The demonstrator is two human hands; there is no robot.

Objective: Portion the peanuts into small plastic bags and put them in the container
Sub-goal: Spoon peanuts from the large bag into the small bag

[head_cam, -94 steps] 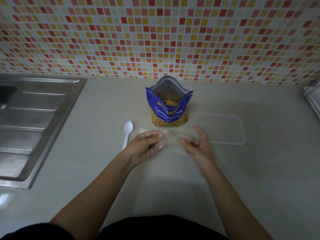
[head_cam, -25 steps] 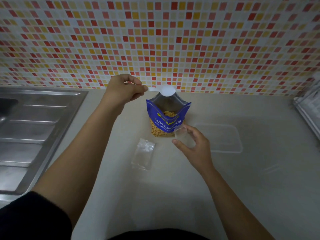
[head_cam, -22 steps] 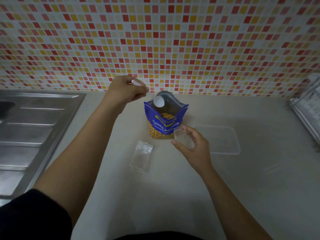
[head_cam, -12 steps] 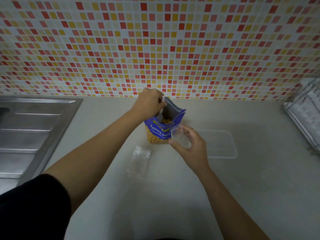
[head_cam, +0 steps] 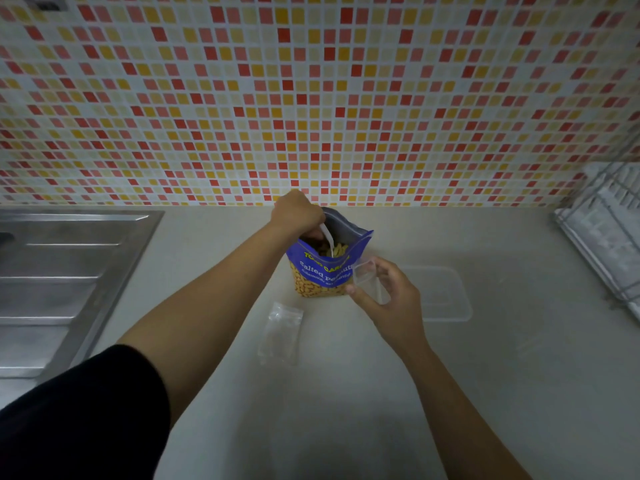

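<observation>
A blue pouch of salted peanuts point(head_cam: 323, 271) stands open on the counter near the tiled wall. My left hand point(head_cam: 299, 214) is over its mouth, gripping a white plastic spoon point(head_cam: 328, 239) whose bowl is down among the peanuts. My right hand point(head_cam: 386, 299) holds a small clear plastic bag point(head_cam: 367, 277) with its mouth held open, just right of the pouch. A clear rectangular container point(head_cam: 446, 296) lies on the counter behind my right hand. A flat stack of small clear bags point(head_cam: 281, 332) rests in front of the pouch.
A steel sink drainboard point(head_cam: 65, 282) fills the left side. A wire dish rack point(head_cam: 609, 233) sits at the right edge. The mosaic-tiled wall point(head_cam: 311, 98) rises directly behind the pouch.
My left hand picked up the spoon from the counter, carried it over the pouch and pushed it down into the peanuts. My right hand lifted one small bag and holds it open beside the pouch.
</observation>
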